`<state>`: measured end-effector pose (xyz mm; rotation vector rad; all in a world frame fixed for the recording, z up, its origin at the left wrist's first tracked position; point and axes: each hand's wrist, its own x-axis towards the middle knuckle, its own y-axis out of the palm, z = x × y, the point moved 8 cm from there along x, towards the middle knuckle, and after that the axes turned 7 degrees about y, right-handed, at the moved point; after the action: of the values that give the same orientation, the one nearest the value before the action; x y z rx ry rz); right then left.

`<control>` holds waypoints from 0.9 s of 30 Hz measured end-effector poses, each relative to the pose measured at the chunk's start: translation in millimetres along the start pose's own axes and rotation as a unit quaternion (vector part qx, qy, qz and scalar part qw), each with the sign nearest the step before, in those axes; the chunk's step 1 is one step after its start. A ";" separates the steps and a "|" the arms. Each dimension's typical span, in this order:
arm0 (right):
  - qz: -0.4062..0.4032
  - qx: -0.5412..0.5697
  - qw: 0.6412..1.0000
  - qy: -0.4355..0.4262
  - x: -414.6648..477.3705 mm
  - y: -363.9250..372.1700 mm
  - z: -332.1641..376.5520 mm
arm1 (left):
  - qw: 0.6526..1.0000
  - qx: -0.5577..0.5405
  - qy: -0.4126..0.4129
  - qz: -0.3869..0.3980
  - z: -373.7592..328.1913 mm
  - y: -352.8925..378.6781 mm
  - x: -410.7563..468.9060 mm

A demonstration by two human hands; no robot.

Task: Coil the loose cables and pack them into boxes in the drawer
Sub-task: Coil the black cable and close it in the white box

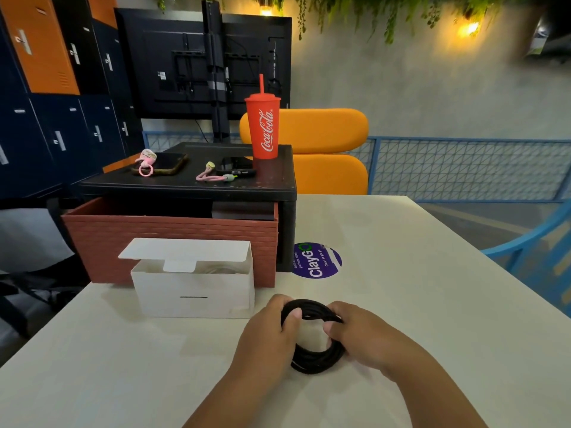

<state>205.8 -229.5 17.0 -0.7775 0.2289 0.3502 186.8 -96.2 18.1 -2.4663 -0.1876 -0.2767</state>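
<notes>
Cable [318, 361], black and wound into a ring, is being held low at the table [417, 273]. Whether it is touching the top I cannot tell. The left hand [268, 332] is gripping its left side, thumb on top, and the right hand [364, 335] is clutching its right side. Beyond them a white box [194, 291] is standing open just before the drawer [173, 242], which is sticking out of a black stand [191, 186]. A red cup [265, 128] is standing on top.
</notes>
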 end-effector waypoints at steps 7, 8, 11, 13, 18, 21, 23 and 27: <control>-0.057 -0.111 0.992 0.000 7.8 -2.8 -0.9 | 0.993 0.114 0.040 -0.003 1.0 0.9 5.5; -0.063 -0.133 0.989 -0.002 9.0 -2.9 -1.8 | 0.991 0.125 0.040 0.015 0.6 2.7 4.9; -0.077 -0.180 0.980 -0.016 10.6 -3.7 -2.4 | 0.978 0.188 0.041 0.082 -0.1 13.4 3.1; -0.071 -0.188 0.979 -0.015 11.3 -2.7 -4.0 | 0.968 0.224 0.034 0.107 2.5 17.6 3.6; -0.089 -0.231 0.969 -0.007 12.8 -5.4 -3.1 | 0.955 0.268 0.028 0.125 4.6 20.7 4.5; -0.102 -0.227 0.968 -0.026 11.7 -6.8 1.6 | 0.952 0.278 0.024 0.130 3.1 22.3 4.5; -0.104 -0.236 0.965 -0.049 9.3 -4.7 4.6 | 0.950 0.282 0.027 0.134 3.1 24.8 3.7; -0.109 -0.162 0.979 -0.064 12.8 -4.1 2.3 | 0.963 0.232 0.030 0.131 6.1 25.4 1.6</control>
<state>219.3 -227.7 17.0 -1.0875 -0.0377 0.2303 194.4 -112.2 -1.1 -1.9844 0.0940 -0.1694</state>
